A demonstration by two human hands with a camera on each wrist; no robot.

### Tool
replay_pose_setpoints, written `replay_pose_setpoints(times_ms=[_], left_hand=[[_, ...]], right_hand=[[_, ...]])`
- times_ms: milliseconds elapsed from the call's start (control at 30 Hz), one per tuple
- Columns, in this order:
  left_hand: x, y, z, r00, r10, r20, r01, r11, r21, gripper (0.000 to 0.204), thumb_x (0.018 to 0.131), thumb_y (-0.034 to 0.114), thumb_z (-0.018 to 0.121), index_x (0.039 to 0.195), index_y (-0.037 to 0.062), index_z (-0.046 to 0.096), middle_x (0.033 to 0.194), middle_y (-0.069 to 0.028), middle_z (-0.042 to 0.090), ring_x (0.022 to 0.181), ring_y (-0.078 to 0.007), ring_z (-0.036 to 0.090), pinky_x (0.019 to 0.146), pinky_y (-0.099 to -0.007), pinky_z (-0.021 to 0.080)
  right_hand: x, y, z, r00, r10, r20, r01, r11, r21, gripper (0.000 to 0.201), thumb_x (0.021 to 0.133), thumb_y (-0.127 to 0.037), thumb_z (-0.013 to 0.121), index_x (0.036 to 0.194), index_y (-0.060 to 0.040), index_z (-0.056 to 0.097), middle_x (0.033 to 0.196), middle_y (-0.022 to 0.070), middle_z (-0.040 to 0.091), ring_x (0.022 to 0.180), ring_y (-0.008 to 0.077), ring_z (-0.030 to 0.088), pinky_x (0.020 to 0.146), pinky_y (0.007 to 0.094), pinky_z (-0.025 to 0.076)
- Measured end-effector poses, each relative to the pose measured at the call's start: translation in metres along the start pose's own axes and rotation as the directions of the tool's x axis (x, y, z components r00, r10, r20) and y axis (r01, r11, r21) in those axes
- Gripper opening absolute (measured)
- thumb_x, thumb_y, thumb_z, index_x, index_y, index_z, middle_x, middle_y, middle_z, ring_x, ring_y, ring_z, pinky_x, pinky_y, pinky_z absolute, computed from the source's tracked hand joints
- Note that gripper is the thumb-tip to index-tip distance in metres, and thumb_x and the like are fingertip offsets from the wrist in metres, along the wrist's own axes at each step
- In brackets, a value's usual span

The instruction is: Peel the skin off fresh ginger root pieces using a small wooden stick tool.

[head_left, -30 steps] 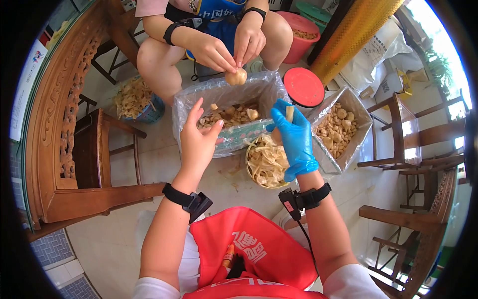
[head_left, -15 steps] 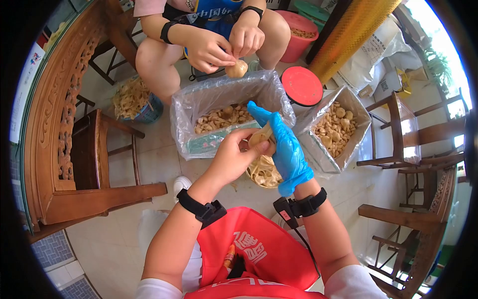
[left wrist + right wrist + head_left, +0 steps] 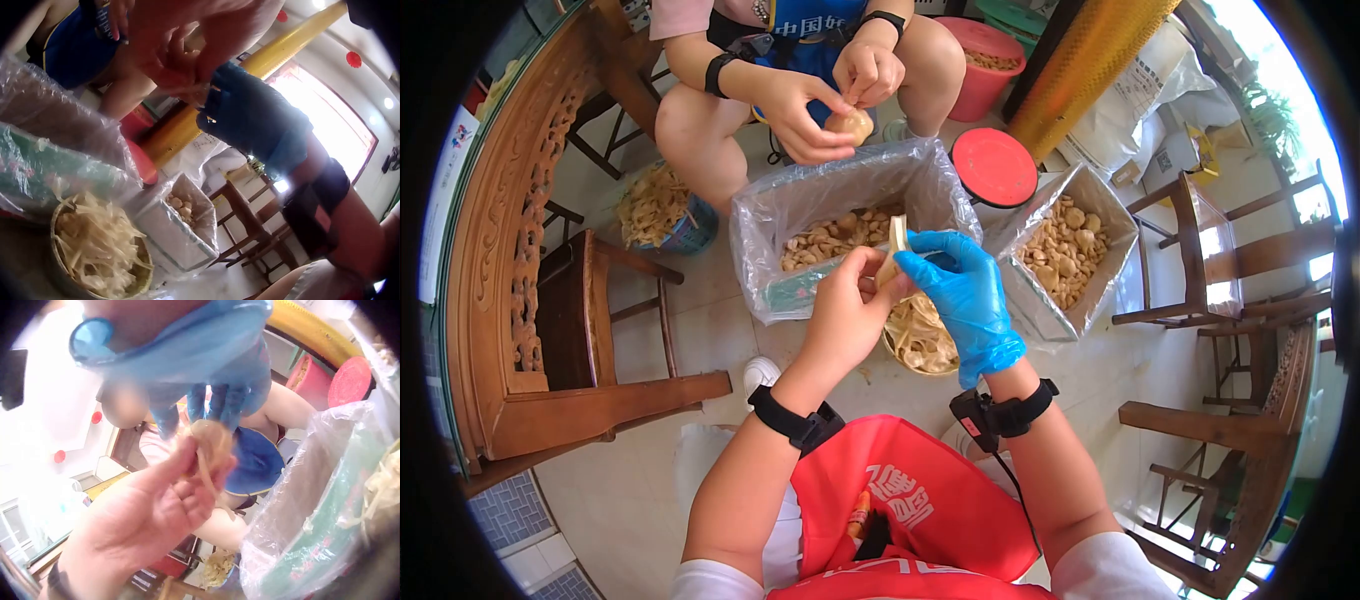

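A pale garlic bulb with its stalk pointing away is held between my two hands, over the near edge of the plastic-lined box. My bare left hand grips it with thumb and curled fingers. My right hand, in a blue glove, pinches the bulb from the other side. In the right wrist view a thin strip of skin hangs from the bulb by the left thumb. Below the hands stands a round tub of peelings.
Across the box another person's hands hold a second garlic bulb. A lined box of cloves and bulbs stands at right, behind it a red lid. Wooden chairs flank both sides, and a blue bucket of peelings is at left.
My left hand has come in from the left and taken hold of the bulb in the right hand. Both hands have since turned it so the stalk points up and away.
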State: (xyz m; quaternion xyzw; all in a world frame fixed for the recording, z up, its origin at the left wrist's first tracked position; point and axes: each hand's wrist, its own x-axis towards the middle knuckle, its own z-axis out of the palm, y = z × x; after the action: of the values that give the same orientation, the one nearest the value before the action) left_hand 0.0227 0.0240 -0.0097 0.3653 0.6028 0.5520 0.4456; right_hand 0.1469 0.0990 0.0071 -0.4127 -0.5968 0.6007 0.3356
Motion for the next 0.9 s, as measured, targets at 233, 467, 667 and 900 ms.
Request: replay_pose_setpoints(times_ms=[233, 467, 667, 900], left_hand=[[0.000, 0.000, -0.007, 1.000, -0.011, -0.019, 0.014, 0.983, 0.185, 0.025, 0.087, 0.019, 0.065, 0.101, 0.0012, 0.054, 0.095, -0.0071, 0.062, 0.079, -0.0112, 0.061, 0.068, -0.0238, 0.049], [0.001, 0.014, -0.015, 0.976, -0.180, -0.122, 0.138, 0.947, -0.292, 0.031, 0.090, 0.025, 0.061, 0.109, 0.0023, 0.051, 0.100, -0.0065, 0.061, 0.086, -0.0135, 0.060, 0.077, -0.0252, 0.048], [0.001, 0.012, -0.012, 0.973, -0.168, -0.161, 0.080, 0.891, -0.446, 0.032, 0.091, 0.023, 0.059, 0.113, 0.0020, 0.050, 0.106, -0.0075, 0.060, 0.091, -0.0157, 0.060, 0.082, -0.0273, 0.048], [0.004, 0.002, -0.007, 0.992, 0.038, -0.123, -0.064, 0.974, -0.216, 0.032, 0.090, 0.014, 0.059, 0.117, 0.0011, 0.049, 0.110, -0.0063, 0.059, 0.096, -0.0132, 0.058, 0.085, -0.0261, 0.046]], right_hand=[[0.004, 0.003, -0.004, 0.998, 0.062, -0.016, -0.063, 0.995, -0.080, 0.021, 0.081, -0.013, 0.068, 0.094, 0.0033, 0.067, 0.079, 0.0054, 0.067, 0.073, 0.0098, 0.058, 0.069, 0.0251, 0.049], [0.001, -0.002, 0.004, 0.996, -0.036, -0.077, 0.050, 0.983, 0.178, 0.017, 0.085, -0.002, 0.059, 0.100, 0.0033, 0.066, 0.092, 0.0065, 0.067, 0.078, 0.0107, 0.060, 0.073, 0.0238, 0.049], [-0.001, 0.003, 0.004, 0.999, -0.002, -0.046, 0.014, 0.962, 0.273, 0.023, 0.086, -0.004, 0.060, 0.107, 0.0030, 0.062, 0.098, 0.0070, 0.066, 0.082, 0.0116, 0.059, 0.076, 0.0253, 0.049], [0.011, 0.014, 0.004, 0.911, -0.325, -0.253, 0.291, 0.943, -0.162, 0.032, 0.082, -0.012, 0.068, 0.111, -0.0016, 0.061, 0.097, 0.0060, 0.062, 0.084, 0.0145, 0.058, 0.076, 0.0288, 0.048]])
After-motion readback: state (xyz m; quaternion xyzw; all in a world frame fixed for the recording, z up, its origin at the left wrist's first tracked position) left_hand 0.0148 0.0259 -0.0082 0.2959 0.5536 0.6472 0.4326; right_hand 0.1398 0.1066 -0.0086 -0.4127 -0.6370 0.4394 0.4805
